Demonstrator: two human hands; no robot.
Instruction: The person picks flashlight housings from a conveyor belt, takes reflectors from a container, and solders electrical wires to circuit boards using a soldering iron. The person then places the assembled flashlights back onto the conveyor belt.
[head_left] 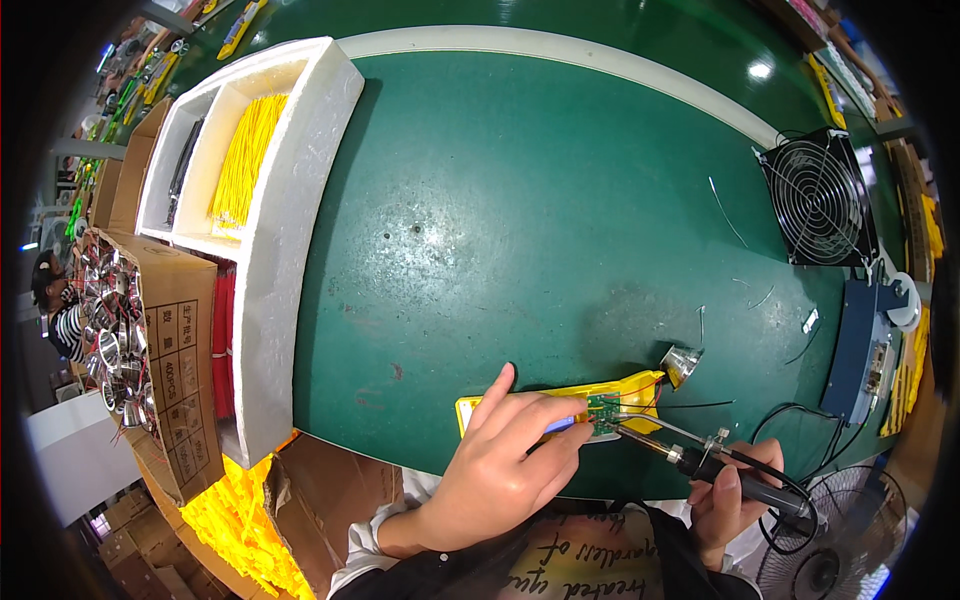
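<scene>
My left hand [510, 455] is closed in a pinch on a slim blue piece [560, 424], over a long yellow plastic housing [640, 388] at the table's near edge. Inside the housing lies a small green circuit board [603, 408], partly covered by my fingers. In my right hand [728, 500] is a soldering iron [700, 464] with a thin metal guide tube along it; its tip points left and reaches the board. Thin red and black wires run from the housing toward a shiny reflector cup [682, 366] at its right end.
A white foam box [270, 300] on the left holds yellow wires [250, 160] and red wires [223, 340]. Beside it stands a cardboard box [182, 370] of reflectors. A black fan [818, 195] and a dark blue unit [855, 345] stand right. Wire scraps [728, 212] lie on the green table.
</scene>
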